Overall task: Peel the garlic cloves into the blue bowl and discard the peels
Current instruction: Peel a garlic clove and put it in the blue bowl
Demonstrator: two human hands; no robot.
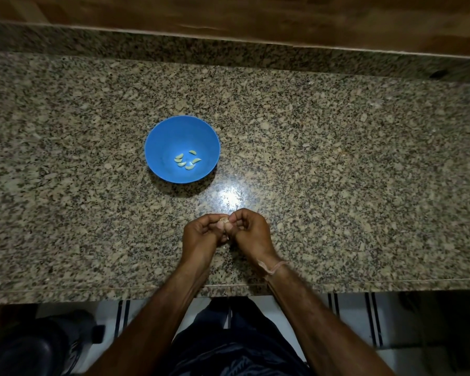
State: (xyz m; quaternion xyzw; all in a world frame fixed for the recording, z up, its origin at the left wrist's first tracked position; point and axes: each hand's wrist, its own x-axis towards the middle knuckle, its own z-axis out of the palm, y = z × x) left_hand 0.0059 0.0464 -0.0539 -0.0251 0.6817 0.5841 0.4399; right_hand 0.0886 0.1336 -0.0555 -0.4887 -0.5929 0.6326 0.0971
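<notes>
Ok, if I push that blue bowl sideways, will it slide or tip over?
Probably slides rather than tips: the blue bowl looks like plastic and holds only a few peeled cloves, so likely light. The granite counter shines with glare, so likely slick. Pressing down on its flared rim might rock it.

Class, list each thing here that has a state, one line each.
blue bowl: upright on the counter, holding peeled cloves.
peeled cloves: several, loose in the bowl's bottom.
garlic clove: pinched between both hands.
left hand: curled, pinching the garlic clove.
right hand: curled, pinching the garlic clove.
</notes>
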